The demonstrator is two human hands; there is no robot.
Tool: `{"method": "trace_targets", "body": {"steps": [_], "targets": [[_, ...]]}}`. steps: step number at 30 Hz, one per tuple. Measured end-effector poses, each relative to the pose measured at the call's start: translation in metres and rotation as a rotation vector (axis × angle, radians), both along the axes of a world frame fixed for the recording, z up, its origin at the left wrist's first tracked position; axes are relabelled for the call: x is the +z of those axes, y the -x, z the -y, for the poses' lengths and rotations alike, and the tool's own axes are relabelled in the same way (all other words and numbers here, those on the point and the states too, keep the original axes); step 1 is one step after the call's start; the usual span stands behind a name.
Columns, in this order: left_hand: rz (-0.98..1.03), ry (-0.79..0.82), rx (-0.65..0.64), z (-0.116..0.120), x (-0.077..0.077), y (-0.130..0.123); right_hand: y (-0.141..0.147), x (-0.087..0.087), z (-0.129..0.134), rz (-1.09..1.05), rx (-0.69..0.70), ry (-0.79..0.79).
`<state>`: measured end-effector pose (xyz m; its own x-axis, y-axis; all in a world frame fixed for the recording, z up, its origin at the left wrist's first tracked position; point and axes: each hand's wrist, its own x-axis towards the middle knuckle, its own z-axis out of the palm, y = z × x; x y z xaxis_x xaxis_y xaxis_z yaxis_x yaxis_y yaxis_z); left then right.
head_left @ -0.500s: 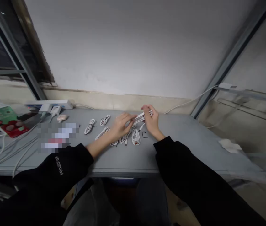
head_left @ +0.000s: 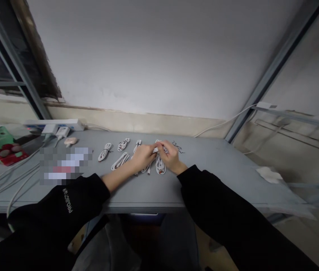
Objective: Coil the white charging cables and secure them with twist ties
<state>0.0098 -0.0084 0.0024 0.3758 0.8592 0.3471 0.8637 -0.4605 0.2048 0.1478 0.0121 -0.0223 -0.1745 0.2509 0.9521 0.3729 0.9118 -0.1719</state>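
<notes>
My left hand (head_left: pixel 145 156) and my right hand (head_left: pixel 169 155) are closed together over the middle of the desk. Between their fingers is a coiled white cable (head_left: pixel 156 149), mostly hidden by the hands. Just below my right hand lies another coiled white cable (head_left: pixel 160 165). A white cable connector (head_left: pixel 149 171) sticks out beneath my left hand. Beyond my right hand are thin black twist ties (head_left: pixel 178 146). To the left, coiled cables lie apart: one tied bundle (head_left: pixel 104 152), a second (head_left: pixel 123 144), a third (head_left: pixel 137 145) and a looser coil (head_left: pixel 120 161).
A white power strip (head_left: pixel 55 124) with plugged-in chargers runs along the back left of the grey desk (head_left: pixel 218 177). Near it are a small pale case (head_left: pixel 70 141), a green and red box (head_left: pixel 3 146) and loose cables. A crumpled white tissue (head_left: pixel 269 174) lies at right.
My right hand has moved down and left, closer to my left hand, and the cable loop between them is more covered. Several black ties behind the right hand now show. The view has shifted slightly.
</notes>
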Motion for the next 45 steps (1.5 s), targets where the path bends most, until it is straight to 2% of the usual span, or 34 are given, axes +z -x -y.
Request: {"method": "trace_targets", "body": {"steps": [3,6,9,11,13,15,18,23,25,29,31,34,38,43,45], "targets": [[0.026,0.005,0.022,-0.003,-0.001,0.002,-0.008,-0.001,-0.010,0.086,-0.032,0.073],[0.165,0.051,-0.025,-0.008,-0.005,0.004,-0.021,0.000,-0.025,0.172,-0.087,0.260],[0.356,0.095,-0.044,-0.014,-0.008,0.007,-0.043,0.003,-0.046,0.120,-0.312,0.505],[0.455,0.105,0.003,-0.018,-0.009,0.009,-0.061,0.003,-0.060,0.132,-0.472,0.657],[0.538,0.123,0.055,-0.022,-0.010,0.011,-0.079,0.003,-0.071,0.169,-0.508,0.801],[0.616,0.165,0.078,-0.024,-0.010,0.012,-0.093,0.003,-0.076,0.170,-0.451,0.932],[0.715,0.223,0.070,-0.027,-0.011,0.013,-0.103,0.011,-0.070,0.201,-0.211,1.085],[0.753,0.186,0.054,-0.030,-0.014,0.014,-0.097,0.032,-0.048,0.475,0.062,1.352],[0.758,0.172,0.054,-0.032,-0.015,0.014,-0.095,0.033,-0.047,0.401,0.022,1.328],[0.769,0.146,0.064,-0.033,-0.016,0.015,-0.099,0.023,-0.060,0.175,-0.296,1.097],[0.766,0.128,0.069,-0.033,-0.016,0.015,-0.102,0.018,-0.064,0.199,-0.321,1.078],[0.765,0.121,0.062,-0.032,-0.015,0.016,-0.105,0.018,-0.063,0.365,-0.182,1.154],[0.755,0.104,0.041,-0.031,-0.014,0.015,-0.102,0.027,-0.054,0.614,-0.020,1.244],[0.690,0.077,0.033,-0.027,-0.013,0.014,-0.091,0.032,-0.047,0.775,0.215,1.377],[0.658,0.059,0.015,-0.025,-0.012,0.013,-0.089,0.032,-0.047,0.787,0.239,1.378]]}}
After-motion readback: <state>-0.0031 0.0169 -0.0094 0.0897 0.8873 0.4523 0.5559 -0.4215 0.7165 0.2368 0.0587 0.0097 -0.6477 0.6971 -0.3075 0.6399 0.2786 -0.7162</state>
